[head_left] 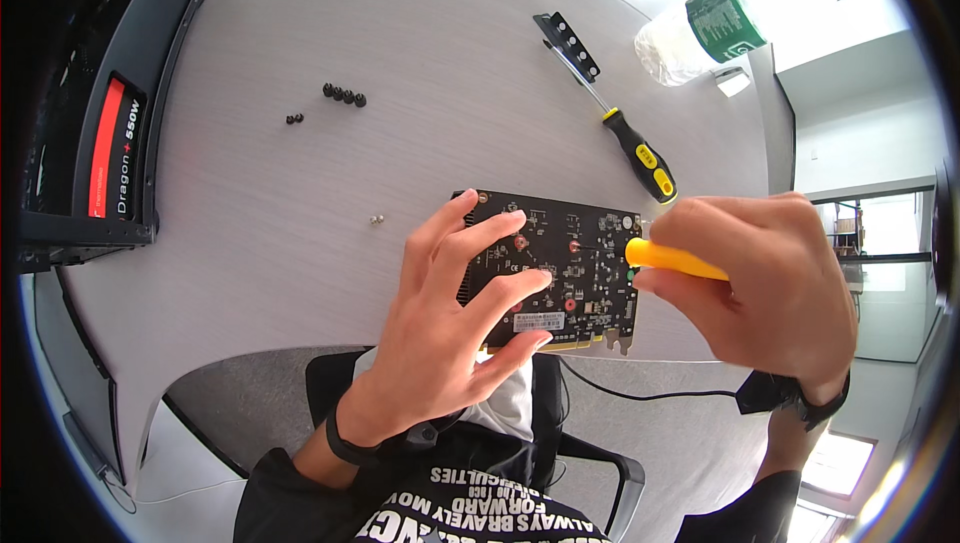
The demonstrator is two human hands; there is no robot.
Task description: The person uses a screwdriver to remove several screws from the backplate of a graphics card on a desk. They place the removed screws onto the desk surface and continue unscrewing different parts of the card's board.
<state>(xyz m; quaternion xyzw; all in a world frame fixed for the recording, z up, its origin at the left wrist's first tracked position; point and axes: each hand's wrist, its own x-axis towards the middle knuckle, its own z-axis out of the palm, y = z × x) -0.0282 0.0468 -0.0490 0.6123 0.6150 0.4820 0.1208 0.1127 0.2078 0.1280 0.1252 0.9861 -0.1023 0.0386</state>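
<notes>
A black graphics card [600, 278] lies back side up on the table near its front edge, its gold contacts toward me. My left hand [455, 293] rests on its left part with the fingers spread, pressing on the board. My right hand [765, 278] is closed round the yellow handle of a screwdriver [675, 259], held nearly level over the card's right end. Its thin shaft points left to a red-ringed screw hole [574, 246]. Whether the tip sits in a screw is too small to tell.
A black-and-yellow screwdriver [640, 155] lies behind the card, its tip by a black slotted bracket [572, 45]. Small black screws [344, 95] and silver screws [376, 220] lie to the left. A black computer case [120, 113] stands far left, a green-labelled plastic container [700, 33] back right.
</notes>
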